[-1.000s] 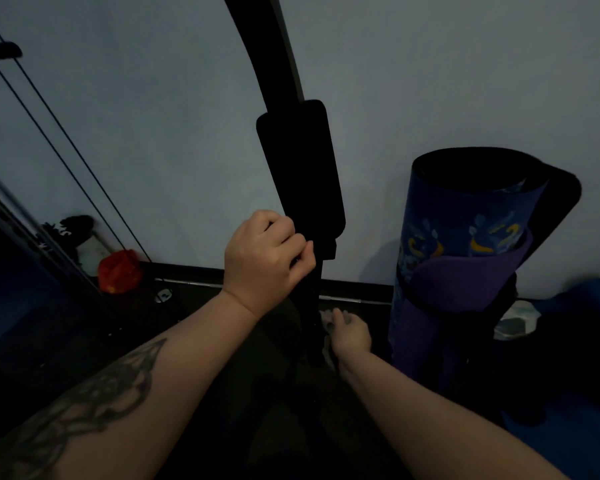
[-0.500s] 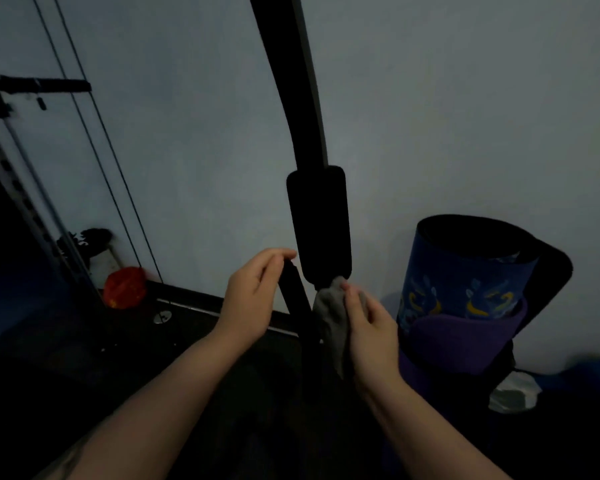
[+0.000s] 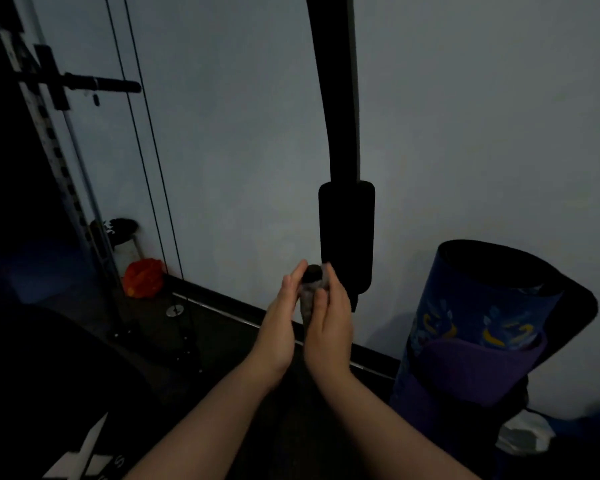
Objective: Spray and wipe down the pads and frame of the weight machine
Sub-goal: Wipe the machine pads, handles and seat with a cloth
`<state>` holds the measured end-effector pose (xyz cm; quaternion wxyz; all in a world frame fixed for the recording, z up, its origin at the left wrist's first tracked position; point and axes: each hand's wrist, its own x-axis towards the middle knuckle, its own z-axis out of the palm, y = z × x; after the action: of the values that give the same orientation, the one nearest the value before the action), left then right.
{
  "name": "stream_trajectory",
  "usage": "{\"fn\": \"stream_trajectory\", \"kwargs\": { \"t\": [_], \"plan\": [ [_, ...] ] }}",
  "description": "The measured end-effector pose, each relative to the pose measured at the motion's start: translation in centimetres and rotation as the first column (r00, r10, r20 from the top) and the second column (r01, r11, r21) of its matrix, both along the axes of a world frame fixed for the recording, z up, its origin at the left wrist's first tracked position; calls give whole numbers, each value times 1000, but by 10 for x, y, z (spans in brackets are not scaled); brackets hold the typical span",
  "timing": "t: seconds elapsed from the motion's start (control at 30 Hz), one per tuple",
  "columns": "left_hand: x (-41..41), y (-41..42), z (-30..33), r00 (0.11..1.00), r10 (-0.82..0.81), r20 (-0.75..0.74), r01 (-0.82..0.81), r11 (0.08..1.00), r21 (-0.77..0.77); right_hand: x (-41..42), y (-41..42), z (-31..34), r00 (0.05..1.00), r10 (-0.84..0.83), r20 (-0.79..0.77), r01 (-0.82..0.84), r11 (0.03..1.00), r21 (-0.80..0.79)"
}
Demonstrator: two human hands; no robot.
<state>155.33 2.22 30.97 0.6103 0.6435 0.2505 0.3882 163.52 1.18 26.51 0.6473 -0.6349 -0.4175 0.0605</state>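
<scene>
- Weight machine arm: black curved frame bar (image 3: 340, 98) drops from top centre, black pad (image 3: 347, 233) wrapped round it low down, against the pale wall.
- Short dark handle stub (image 3: 313, 271) sticks out toward the camera just left of the pad's lower end; both hands meet on it.
- Grey cloth (image 3: 307, 299) is wrapped round the stub and hangs down between the palms.
- Handling, judged: frame is rigid and fixed, takes firm pressure; pad looks like soft foam that gives when squeezed; cloth is limp and light, best pinned against the bar.
- Right hand (image 3: 329, 323): fingers curled round the cloth and stub from the right, gripping.
- Left hand (image 3: 281, 323): palm turned inward, fingers straight, pressed flat on the stub's left side, not closed.
- Both forearms reach up from bottom centre, wrists near each other.
- Outward: rolled blue mat (image 3: 482, 323) stands right; cables (image 3: 146, 150) and notched upright (image 3: 49, 133) left; orange object (image 3: 142, 277) by the baseboard.
- No spray bottle visible.
</scene>
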Motion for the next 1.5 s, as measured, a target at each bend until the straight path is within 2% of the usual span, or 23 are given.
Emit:
{"fn": "stream_trajectory", "kwargs": {
  "t": [0.13,0.27,0.37,0.4,0.47,0.53,0.67,0.8,0.87,0.93,0.97,1.03,1.1,1.13,1.2,1.27,1.4,1.5],
  "plan": [
    [1,-2,-1,1000,9,-20,-9,999,46,5,4,-4,996,32,78,-31,999,-10],
    [-1,4,-6,1000,0,-26,2,998,63,9,-14,-30,998,52,-42,-56,995,-84],
    [-2,8,-5,1000,5,-1,-5,1000,11,7,0,5,970,-43,-241,33,998,-45],
    [-2,7,-5,1000,9,-9,-9,1000,10,7,8,19,967,-75,-243,71,997,-25],
    [-3,6,-5,1000,12,-27,-11,1000,21,2,17,34,983,-103,-152,108,994,28],
    [-3,5,-7,998,11,-57,-8,999,43,1,13,18,989,-102,-109,103,995,5],
    [-3,0,-6,998,8,-63,-4,998,65,5,-9,-22,976,-105,-191,80,988,-136],
    [-2,-4,-7,999,4,-51,-2,998,57,8,8,10,951,-125,-281,109,991,-74],
    [-1,-5,-8,999,12,-48,-9,998,58,9,11,12,979,-108,-175,106,994,-22],
    [0,-9,-9,999,20,-39,-18,999,50,14,4,-7,994,-98,55,101,993,-59],
    [1,-10,-10,999,24,-35,-22,999,49,21,-2,-21,977,-89,193,111,989,-103],
    [0,-13,-14,999,28,-37,-26,998,55,41,-18,-44,885,-65,460,169,967,-188],
    [-4,-17,-23,998,36,-59,-31,996,80,59,-32,-55,826,-52,562,209,953,-218],
    [-6,-20,-30,996,48,-71,-42,996,85,62,-38,-55,855,-81,512,222,950,-221],
    [-11,-30,-49,991,106,-76,-102,993,60,59,-52,-53,949,-150,276,213,953,-214],
    [-17,-42,-72,981,176,-76,-176,984,16,52,-68,-55,983,-163,87,180,949,-260],
    [-34,-68,-127,951,237,-199,-254,965,-60,36,-117,-89,999,-21,-43,-2,885,-466],
    [-54,-93,-173,901,257,-349,-322,936,-143,14,-160,-118,989,46,-140,-124,778,-616]
  ]
}}
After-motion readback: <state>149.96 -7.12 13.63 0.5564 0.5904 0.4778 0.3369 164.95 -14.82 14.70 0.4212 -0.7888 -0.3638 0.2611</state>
